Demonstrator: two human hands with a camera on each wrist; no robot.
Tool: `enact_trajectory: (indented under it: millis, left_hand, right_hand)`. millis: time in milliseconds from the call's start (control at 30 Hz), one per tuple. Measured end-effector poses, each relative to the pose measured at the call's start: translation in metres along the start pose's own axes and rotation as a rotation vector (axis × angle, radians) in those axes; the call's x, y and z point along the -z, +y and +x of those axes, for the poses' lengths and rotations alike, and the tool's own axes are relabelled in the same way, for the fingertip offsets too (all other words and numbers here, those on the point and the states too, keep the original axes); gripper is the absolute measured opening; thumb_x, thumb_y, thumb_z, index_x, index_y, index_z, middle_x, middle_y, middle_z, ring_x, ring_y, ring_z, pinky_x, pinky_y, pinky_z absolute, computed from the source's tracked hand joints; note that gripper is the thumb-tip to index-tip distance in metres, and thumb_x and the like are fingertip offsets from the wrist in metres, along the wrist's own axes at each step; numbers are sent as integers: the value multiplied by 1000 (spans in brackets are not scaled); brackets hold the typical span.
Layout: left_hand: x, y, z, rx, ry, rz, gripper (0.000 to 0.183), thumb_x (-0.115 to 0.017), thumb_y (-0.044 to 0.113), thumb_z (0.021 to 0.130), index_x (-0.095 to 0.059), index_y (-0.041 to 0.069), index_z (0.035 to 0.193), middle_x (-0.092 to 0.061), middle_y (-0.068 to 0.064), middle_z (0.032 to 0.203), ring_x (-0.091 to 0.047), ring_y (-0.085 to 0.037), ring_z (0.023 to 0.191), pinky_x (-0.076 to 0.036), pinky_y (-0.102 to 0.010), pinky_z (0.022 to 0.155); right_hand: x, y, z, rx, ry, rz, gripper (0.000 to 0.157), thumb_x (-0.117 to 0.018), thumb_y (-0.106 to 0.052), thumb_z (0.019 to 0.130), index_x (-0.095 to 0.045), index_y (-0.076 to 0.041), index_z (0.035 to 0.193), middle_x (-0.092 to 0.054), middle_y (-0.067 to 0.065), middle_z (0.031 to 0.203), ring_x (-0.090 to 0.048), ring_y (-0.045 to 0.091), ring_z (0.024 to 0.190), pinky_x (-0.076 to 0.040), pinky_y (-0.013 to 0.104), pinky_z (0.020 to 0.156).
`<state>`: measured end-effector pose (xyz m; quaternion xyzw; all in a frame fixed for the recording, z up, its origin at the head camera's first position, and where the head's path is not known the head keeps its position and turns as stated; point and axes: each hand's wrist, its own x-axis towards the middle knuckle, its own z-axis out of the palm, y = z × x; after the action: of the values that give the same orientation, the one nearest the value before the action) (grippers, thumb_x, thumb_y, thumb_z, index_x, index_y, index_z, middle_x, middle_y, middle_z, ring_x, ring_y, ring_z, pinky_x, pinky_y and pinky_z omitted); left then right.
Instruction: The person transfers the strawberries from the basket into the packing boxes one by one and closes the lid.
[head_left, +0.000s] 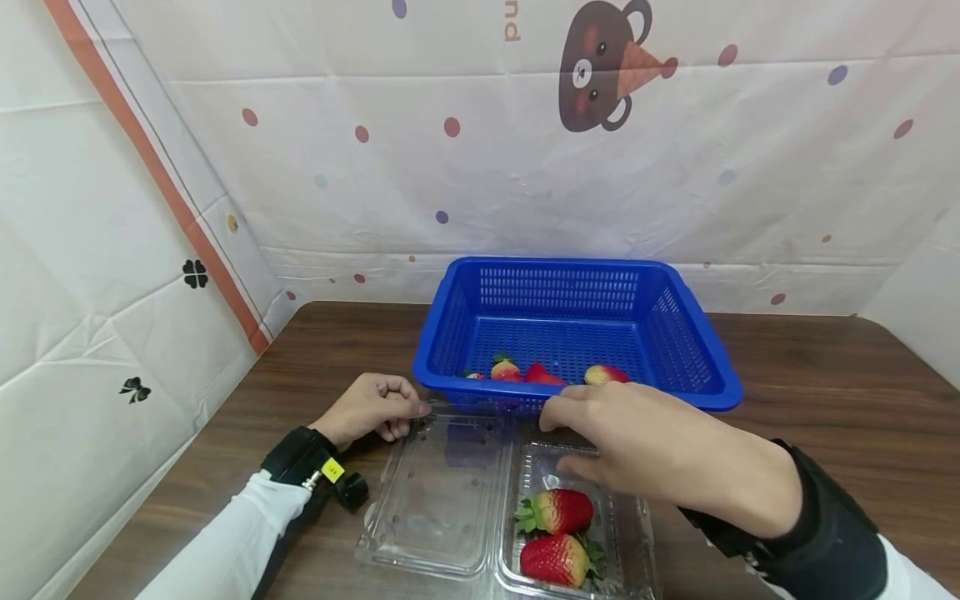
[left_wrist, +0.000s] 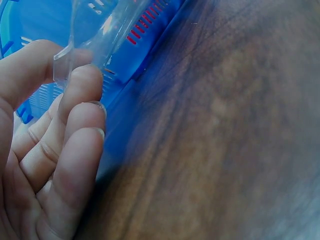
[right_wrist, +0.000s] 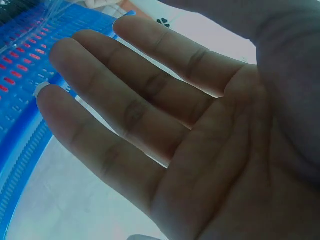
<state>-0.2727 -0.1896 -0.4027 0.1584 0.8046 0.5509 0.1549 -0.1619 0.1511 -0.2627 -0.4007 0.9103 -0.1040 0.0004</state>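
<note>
A clear plastic clamshell box (head_left: 442, 521) lies unfolded on the table, its lid half on the left. Two strawberries, an upper one (head_left: 564, 510) and a lower one (head_left: 553, 560), sit in the right half. My left hand (head_left: 375, 408) pinches the far left corner of the lid; the left wrist view shows thumb and forefinger on its clear plastic edge (left_wrist: 62, 65). Over the far end of the right half hovers my right hand (head_left: 648, 437), fingers loosely bent. The right wrist view shows its palm and spread fingers (right_wrist: 120, 100) holding nothing.
A blue plastic basket (head_left: 573, 267) stands just beyond the box, against the patterned cloth backdrop (head_left: 337, 183). Several strawberries (head_left: 542, 373) lie along its near side. The brown wooden table (head_left: 810, 375) extends to both sides.
</note>
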Motion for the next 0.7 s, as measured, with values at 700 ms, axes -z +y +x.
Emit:
enact_trajectory:
  millis: [700]
  left_hand:
    - [0, 0, 1, 0, 4, 1, 28, -76, 26, 83, -64, 1, 83, -64, -4, 63, -59, -18, 55, -56, -24, 48]
  right_hand:
    - [17, 22, -6, -53, 179, -70, 24, -76, -26, 83, -66, -20, 104, -67, -5, 100, -62, 10, 84, -59, 35, 69]
